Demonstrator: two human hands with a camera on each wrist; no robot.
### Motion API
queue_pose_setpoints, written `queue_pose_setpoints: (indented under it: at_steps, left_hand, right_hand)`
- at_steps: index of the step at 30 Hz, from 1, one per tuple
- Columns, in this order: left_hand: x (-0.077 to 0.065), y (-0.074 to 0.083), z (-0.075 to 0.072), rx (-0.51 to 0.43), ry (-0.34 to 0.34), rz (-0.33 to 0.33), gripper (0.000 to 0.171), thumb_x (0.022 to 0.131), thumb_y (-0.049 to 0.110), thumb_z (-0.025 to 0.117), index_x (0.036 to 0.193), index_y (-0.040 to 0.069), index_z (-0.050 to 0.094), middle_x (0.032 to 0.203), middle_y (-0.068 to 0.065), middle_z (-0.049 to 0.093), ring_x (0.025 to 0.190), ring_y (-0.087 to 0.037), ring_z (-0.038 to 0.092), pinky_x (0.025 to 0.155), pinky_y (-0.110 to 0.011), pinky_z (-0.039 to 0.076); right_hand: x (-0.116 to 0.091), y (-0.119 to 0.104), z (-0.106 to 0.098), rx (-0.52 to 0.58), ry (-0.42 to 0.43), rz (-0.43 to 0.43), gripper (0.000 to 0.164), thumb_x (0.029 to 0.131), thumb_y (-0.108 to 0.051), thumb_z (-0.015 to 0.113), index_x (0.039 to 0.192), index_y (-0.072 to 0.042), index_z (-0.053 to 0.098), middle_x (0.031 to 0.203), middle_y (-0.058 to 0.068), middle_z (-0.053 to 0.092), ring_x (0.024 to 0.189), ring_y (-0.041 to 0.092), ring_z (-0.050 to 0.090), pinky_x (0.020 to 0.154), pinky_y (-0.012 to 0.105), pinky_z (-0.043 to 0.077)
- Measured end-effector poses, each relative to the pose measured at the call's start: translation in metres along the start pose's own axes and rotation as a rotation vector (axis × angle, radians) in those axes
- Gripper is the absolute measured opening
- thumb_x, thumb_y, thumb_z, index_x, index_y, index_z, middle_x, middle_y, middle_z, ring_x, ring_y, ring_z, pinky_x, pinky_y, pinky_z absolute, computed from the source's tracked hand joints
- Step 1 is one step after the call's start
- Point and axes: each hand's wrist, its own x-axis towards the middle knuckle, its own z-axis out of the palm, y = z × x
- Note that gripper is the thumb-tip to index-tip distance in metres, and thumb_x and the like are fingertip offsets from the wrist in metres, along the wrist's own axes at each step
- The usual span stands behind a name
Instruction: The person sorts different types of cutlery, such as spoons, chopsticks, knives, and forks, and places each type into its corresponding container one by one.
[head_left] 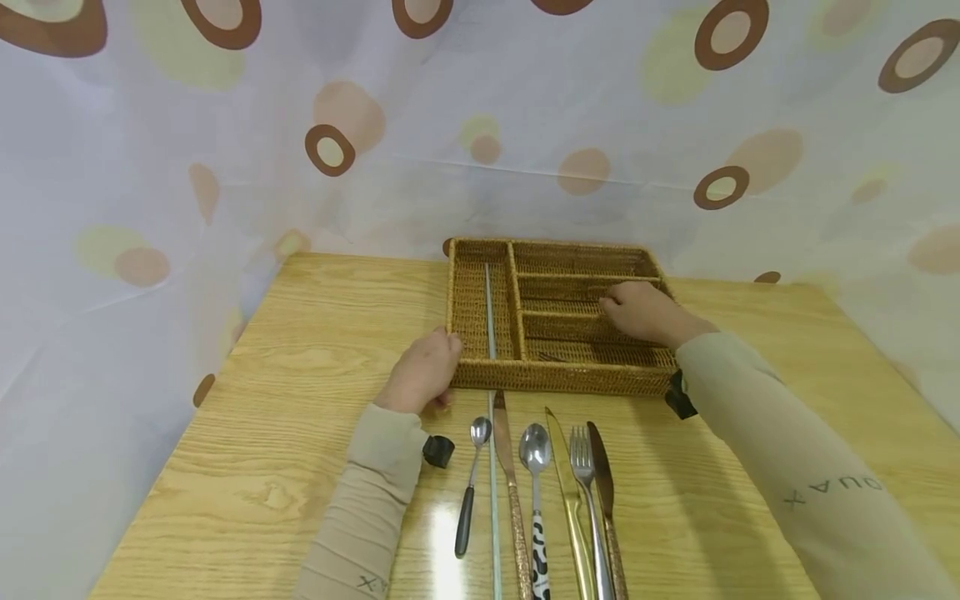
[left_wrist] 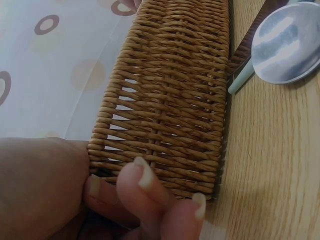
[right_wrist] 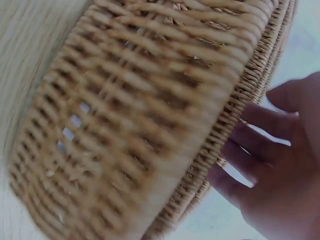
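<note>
A wicker cutlery tray (head_left: 555, 377) with several compartments stands at the back of the table. My left hand (head_left: 423, 367) grips its front left corner, thumb at the rim and fingers bent against the wicker in the left wrist view. My right hand (head_left: 645, 312) reaches over the tray's right side; its fingers (right_wrist: 255, 145) are loosely bent above the compartments, with nothing seen in them. A pale green chopstick (head_left: 490, 308) lies in the long left compartment. Dark fork tines (head_left: 553, 357) show in the front compartment, the rest hidden behind the front wall.
Before the tray lie a small black-handled spoon (head_left: 480, 431), another pale green chopstick (head_left: 494, 500), a copper knife (head_left: 504, 433), a spoon with a spotted handle (head_left: 536, 450), a gold knife (head_left: 567, 483), a silver fork (head_left: 583, 462) and a dark knife (head_left: 602, 475). A patterned curtain (head_left: 480, 125) hangs behind.
</note>
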Motion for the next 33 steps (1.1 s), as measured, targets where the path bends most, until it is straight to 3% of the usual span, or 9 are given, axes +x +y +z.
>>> queue_pose_setpoints:
  at_steps: [2, 7, 13, 19, 23, 27, 33]
  left_hand:
    - [0.0, -0.001, 0.0, -0.003, -0.002, -0.001, 0.061, 0.108, 0.035, 0.024, 0.156, -0.004, 0.018, 0.054, -0.006, 0.054, 0.043, -0.02, 0.057, 0.046, -0.031, 0.053]
    - [0.0, -0.002, -0.001, -0.008, -0.003, -0.016, 0.062, 0.108, 0.035, 0.024, 0.157, -0.002, 0.017, 0.055, -0.006, 0.054, 0.045, -0.02, 0.057, 0.047, -0.032, 0.054]
    - [-0.001, -0.001, 0.0, -0.024, -0.01, -0.026, 0.062, 0.108, 0.035, 0.025, 0.157, -0.002, 0.017, 0.058, -0.006, 0.053, 0.047, -0.021, 0.058, 0.048, -0.032, 0.054]
    - [-0.002, 0.0, -0.001, -0.021, -0.011, -0.009, 0.062, 0.108, 0.035, 0.025, 0.156, -0.003, 0.017, 0.057, -0.006, 0.052, 0.046, -0.02, 0.057, 0.048, -0.031, 0.054]
    - [-0.002, -0.002, -0.001, -0.021, -0.012, -0.005, 0.062, 0.108, 0.035, 0.025, 0.156, -0.003, 0.018, 0.057, -0.006, 0.052, 0.045, -0.02, 0.057, 0.047, -0.031, 0.054]
    - [-0.002, -0.001, 0.0, -0.036, -0.015, -0.003, 0.062, 0.108, 0.035, 0.025, 0.156, -0.003, 0.018, 0.058, -0.006, 0.052, 0.046, -0.02, 0.057, 0.047, -0.032, 0.055]
    - [-0.002, 0.0, -0.001, -0.051, -0.019, -0.006, 0.062, 0.108, 0.035, 0.025, 0.156, -0.003, 0.017, 0.057, -0.006, 0.052, 0.045, -0.02, 0.056, 0.047, -0.032, 0.055]
  right_hand:
    - [-0.006, 0.0, -0.003, -0.01, 0.062, 0.001, 0.035, 0.106, -0.018, 0.036, 0.111, 0.005, 0.063, 0.087, 0.018, 0.058, 0.073, 0.027, 0.051, 0.07, 0.043, 0.042]
    - [-0.026, 0.002, -0.008, -0.017, 0.205, -0.017, 0.037, 0.102, -0.013, 0.038, 0.12, 0.009, 0.061, 0.114, 0.027, 0.059, 0.092, 0.033, 0.054, 0.077, 0.047, 0.047]
    - [-0.063, -0.004, -0.008, 0.014, 0.335, -0.025, 0.034, 0.101, -0.012, 0.04, 0.116, 0.009, 0.062, 0.111, 0.026, 0.058, 0.097, 0.038, 0.057, 0.081, 0.053, 0.051]
    - [-0.106, -0.014, 0.0, 0.036, 0.418, -0.036, 0.031, 0.101, -0.013, 0.044, 0.111, 0.005, 0.066, 0.104, 0.021, 0.059, 0.089, 0.033, 0.056, 0.075, 0.048, 0.05]
    - [-0.131, -0.022, 0.01, 0.061, 0.406, -0.035, 0.027, 0.1, -0.013, 0.048, 0.11, 0.004, 0.067, 0.103, 0.019, 0.062, 0.086, 0.03, 0.059, 0.073, 0.047, 0.052]
    - [-0.152, -0.03, 0.024, 0.092, 0.33, -0.023, 0.02, 0.099, -0.014, 0.053, 0.106, -0.001, 0.068, 0.097, 0.011, 0.066, 0.082, 0.021, 0.061, 0.069, 0.039, 0.053]
    - [-0.176, -0.042, 0.05, 0.119, 0.21, -0.012, 0.014, 0.099, -0.017, 0.057, 0.094, -0.01, 0.067, 0.074, -0.006, 0.059, 0.063, 0.008, 0.048, 0.055, 0.023, 0.042]
